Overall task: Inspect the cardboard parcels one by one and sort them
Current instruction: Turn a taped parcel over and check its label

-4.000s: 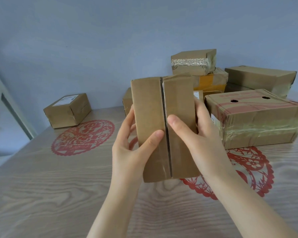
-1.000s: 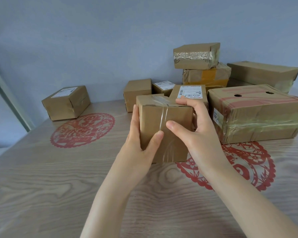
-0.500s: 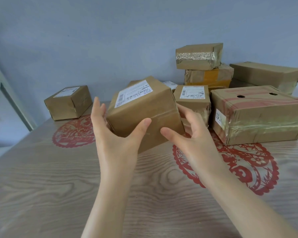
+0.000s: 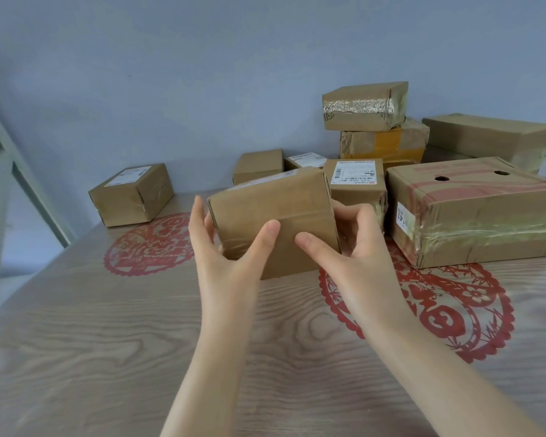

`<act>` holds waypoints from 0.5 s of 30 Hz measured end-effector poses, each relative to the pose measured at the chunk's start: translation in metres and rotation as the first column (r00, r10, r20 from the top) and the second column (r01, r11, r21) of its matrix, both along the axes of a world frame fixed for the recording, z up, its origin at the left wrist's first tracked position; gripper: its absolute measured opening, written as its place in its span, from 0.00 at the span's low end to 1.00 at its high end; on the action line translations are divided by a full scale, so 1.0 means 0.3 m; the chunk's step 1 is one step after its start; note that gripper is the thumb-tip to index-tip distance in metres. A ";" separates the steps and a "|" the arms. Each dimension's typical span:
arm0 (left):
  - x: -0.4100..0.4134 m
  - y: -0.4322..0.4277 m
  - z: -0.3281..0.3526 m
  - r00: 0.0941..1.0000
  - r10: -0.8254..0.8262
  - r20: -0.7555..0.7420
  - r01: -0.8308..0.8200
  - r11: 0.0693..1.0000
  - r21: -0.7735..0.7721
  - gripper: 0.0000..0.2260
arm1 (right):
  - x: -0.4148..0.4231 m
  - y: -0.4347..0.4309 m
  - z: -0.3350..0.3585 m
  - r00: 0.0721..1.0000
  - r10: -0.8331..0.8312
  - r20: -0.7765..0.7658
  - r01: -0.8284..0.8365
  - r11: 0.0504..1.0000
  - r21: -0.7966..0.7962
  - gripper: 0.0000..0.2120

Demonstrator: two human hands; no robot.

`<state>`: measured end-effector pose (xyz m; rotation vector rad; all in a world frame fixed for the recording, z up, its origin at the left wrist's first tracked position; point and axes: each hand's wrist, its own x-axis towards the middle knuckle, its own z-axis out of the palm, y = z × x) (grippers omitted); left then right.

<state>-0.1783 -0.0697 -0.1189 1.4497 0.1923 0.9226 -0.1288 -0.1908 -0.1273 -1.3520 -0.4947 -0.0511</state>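
Pale blue wall backs a wood-grain table (image 4: 76,357) that fills the view from near edge to far. At far left a slanted white frame (image 4: 22,190) marks the table's left limit. Just right of it, near the wall, a lone box (image 4: 131,194) with a white label sits at the rim of a red papercut (image 4: 148,244). In the middle, two bare hands hold a small parcel (image 4: 275,222) tilted above the table, its labelled face turned up and away. The left hand (image 4: 224,247) cups the left end, fingers curled behind and thumb pressed on the front; the right hand (image 4: 356,244) grips the right end, thumb on the front, fingers wrapped round the back. Behind it stand three small boxes, one showing a barcode label (image 4: 355,175). To the right lies a large taped box (image 4: 476,212) with two holes on top, and behind it a stack of two boxes (image 4: 375,130) and a long flat box (image 4: 492,137); a second papercut (image 4: 448,310) lies in front. To inspect well, the parcel likely needs turning slowly with both thumbs kept on, so each face and seam shows and it does not slip. Open room lies on the left and near side of the table; the right is crowded, and the parcel's right end is close to the labelled box.
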 end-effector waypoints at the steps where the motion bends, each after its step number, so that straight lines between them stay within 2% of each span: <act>1: 0.003 0.007 -0.003 1.000 -0.011 0.010 0.011 1.000 -0.014 0.42 | -0.001 -0.001 0.005 1.000 0.000 -0.003 0.000 1.000 0.014 0.18; 6: -0.008 -0.003 -0.002 0.998 -0.058 0.022 0.058 0.998 0.026 0.35 | 0.007 -0.024 0.024 0.996 0.015 -0.083 -0.005 0.993 0.120 0.15; 9: -0.015 -0.002 -0.003 0.998 -0.061 0.024 0.059 0.997 0.051 0.28 | -0.001 -0.026 0.016 0.995 0.089 -0.050 -0.086 0.994 0.062 0.16; 12: -0.019 0.016 0.003 0.997 -0.062 0.041 0.062 0.998 0.002 0.30 | -0.006 -0.021 0.013 0.991 0.135 -0.012 -0.135 0.991 0.004 0.18; 15: -0.018 0.019 0.001 0.994 -0.109 0.016 0.107 0.992 0.062 0.32 | 0.005 -0.028 0.020 0.993 0.114 0.014 -0.114 0.993 -0.010 0.20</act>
